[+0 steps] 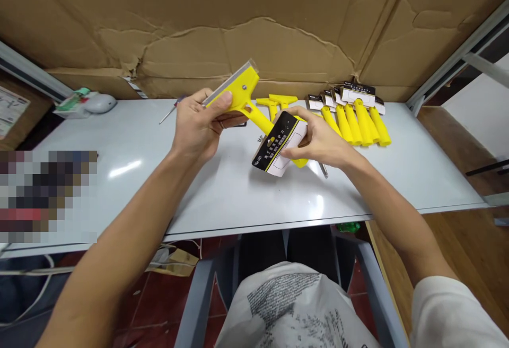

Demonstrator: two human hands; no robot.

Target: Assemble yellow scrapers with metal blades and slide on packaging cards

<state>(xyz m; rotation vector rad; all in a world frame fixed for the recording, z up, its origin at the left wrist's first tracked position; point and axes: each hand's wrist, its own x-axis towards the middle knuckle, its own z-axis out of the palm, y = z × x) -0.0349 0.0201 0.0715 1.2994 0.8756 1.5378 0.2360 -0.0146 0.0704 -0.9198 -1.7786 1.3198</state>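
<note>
Above the white table, a yellow scraper [241, 87] with a metal blade along its head is tilted up to the left. My left hand [202, 117] is closed around its wide head, thumb pressed on the yellow plastic near the screw. Around the lower handle sits a black-and-white card label [279, 144]. My right hand [314, 138] pinches this label and the handle end, its fingers partly hidden behind the card. Behind the hands lie yellow scraper heads [277, 102]. A metal-tipped tool [323, 170] shows in part below my right hand.
Several yellow handles with card labels [360, 122] lie in a row at the back right of the table [222, 199]. A screwdriver [169, 112] lies left of my left hand. A grey computer mouse [100, 104] sits at the back left. Cardboard [238, 14] walls the rear.
</note>
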